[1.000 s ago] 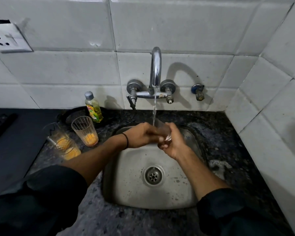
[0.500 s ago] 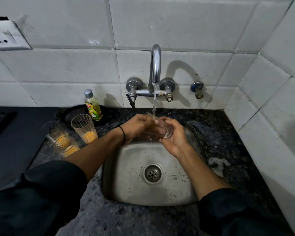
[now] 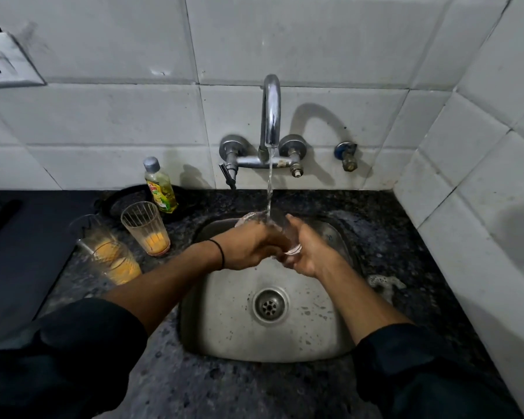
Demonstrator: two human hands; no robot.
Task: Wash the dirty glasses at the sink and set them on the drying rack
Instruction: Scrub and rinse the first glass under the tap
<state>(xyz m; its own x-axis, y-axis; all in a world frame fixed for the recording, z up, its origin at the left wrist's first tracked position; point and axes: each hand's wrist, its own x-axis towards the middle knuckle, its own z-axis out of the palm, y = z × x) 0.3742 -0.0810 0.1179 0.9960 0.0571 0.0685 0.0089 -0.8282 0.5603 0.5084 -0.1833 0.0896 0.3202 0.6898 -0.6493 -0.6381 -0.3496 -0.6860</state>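
Both left hand (image 3: 248, 249) and right hand (image 3: 310, 257) clamp fingers (image 3: 294, 225) round a glass (image 3: 273, 225) under the tap (image 3: 271, 116); bottle (image 3: 161, 190) label blurred

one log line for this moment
phase: rinse | left hand + right hand: gripping glass under running tap | dirty glasses: beside sink

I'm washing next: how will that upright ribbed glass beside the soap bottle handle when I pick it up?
Probably light: the ribbed glass holds only a little orange liquid at the bottom. It tapers to a narrow base, so a sideways nudge could tip it. Clear glass on a stone counter: likely fragile if knocked over.
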